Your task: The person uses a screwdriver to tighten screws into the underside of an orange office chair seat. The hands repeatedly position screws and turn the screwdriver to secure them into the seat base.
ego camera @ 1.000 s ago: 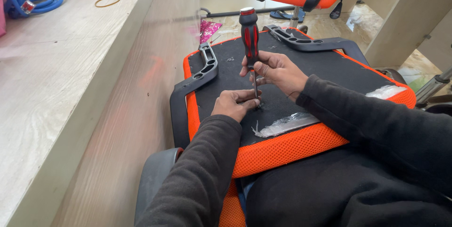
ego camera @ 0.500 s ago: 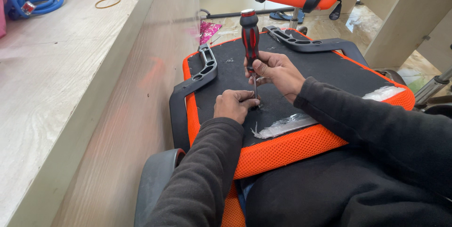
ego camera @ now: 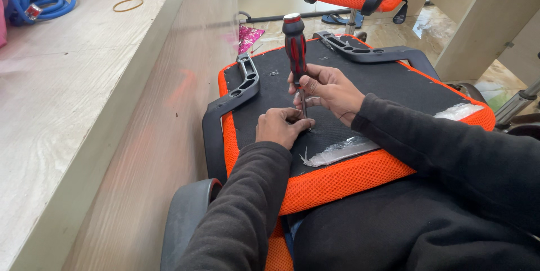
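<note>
One head-worn camera looks steeply down, close over the person's lap, with a wooden bench (ego camera: 84, 108) at left.

1. Clear plastic wrapping (ego camera: 343, 150): crumpled strip lying on the near edge of the black seat underside, translucent whitish.
2. Second clear plastic scrap (ego camera: 460, 111): right edge of the same seat, on the orange mesh rim.
3. Shiny pink foil wrapper (ego camera: 248, 36): on the far floor, crumpled.
4. Labels, signs, screens: none seen.
</note>
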